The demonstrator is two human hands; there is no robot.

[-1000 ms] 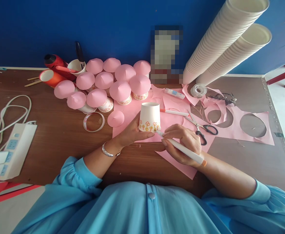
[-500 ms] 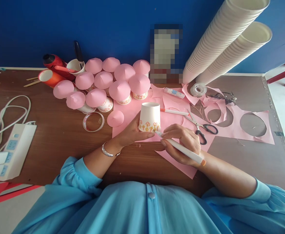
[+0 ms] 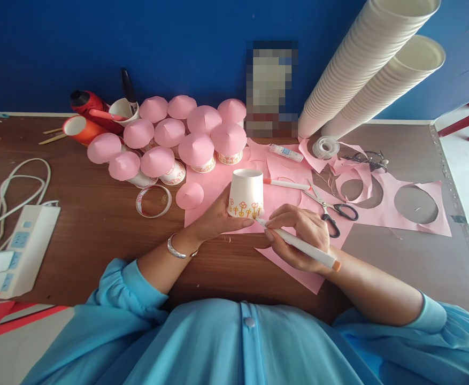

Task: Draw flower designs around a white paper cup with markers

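Note:
An upside-down white paper cup stands on a pink paper sheet, with small orange and red flower drawings along its lower rim. My left hand grips the cup's left side and rim. My right hand pinches a white marker with an orange end, and its tip touches the cup's lower right edge. Both sleeves are light blue, and a silver bracelet sits on my left wrist.
Several cups with pink cone tops cluster behind. Scissors, a second pen, a glue tube, a tape roll and cut pink paper lie right. Two cup stacks lean on the blue wall. A power strip lies left.

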